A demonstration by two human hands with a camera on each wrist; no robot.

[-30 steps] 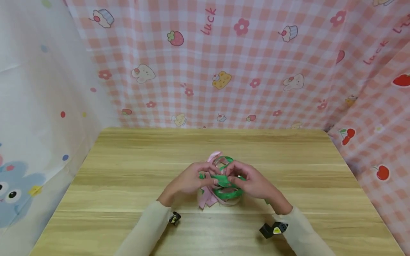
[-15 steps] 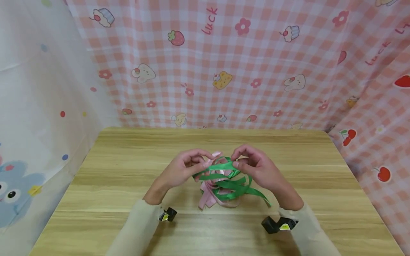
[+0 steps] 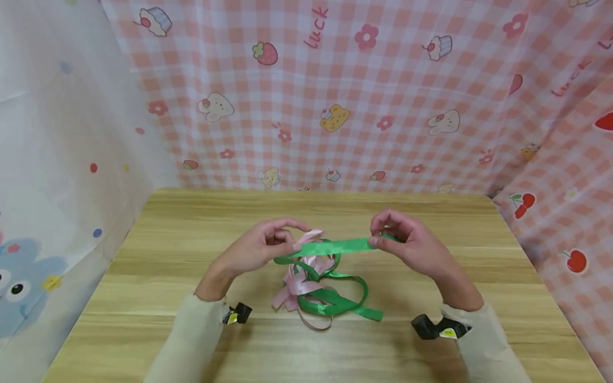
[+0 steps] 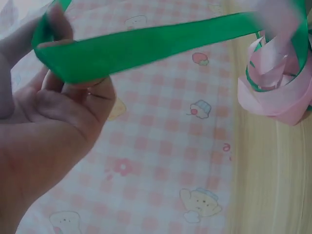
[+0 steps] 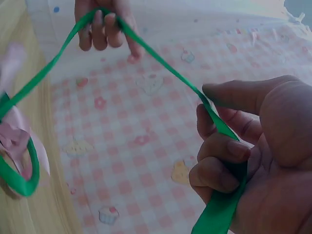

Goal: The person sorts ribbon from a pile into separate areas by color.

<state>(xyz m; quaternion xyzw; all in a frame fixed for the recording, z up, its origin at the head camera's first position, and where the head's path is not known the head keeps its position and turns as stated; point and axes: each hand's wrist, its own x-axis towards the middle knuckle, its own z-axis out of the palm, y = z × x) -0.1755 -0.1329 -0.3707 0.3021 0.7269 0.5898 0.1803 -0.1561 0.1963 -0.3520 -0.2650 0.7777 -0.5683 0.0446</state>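
Note:
A green satin ribbon point(image 3: 337, 247) stretches nearly level between the two hands, above the table. My left hand point(image 3: 254, 244) pinches it at the left, where the ribbon bends back over the fingers. At the other side my right hand point(image 3: 421, 244) grips the same ribbon; in the right wrist view, curled fingers point(image 5: 214, 165) press it toward the palm and its end hangs below. Under the stretched length lies a tangled heap of pink ribbon point(image 3: 298, 284), with more green loops lying to its right. The heap's far part is partly hidden behind the stretched ribbon.
The heap rests on a light wooden table point(image 3: 143, 298). A pink checked cloth point(image 3: 297, 96) hangs behind the table's back edge, with a white dotted cloth point(image 3: 72, 122) at the left. Small black cameras point(image 3: 436, 327) are strapped to both sleeves.
Both hands have moved apart, the right one farther right, pulling a length of green ribbon taut. The hands have risen off the heap, and the heap has shifted and loosened, slightly leftward.

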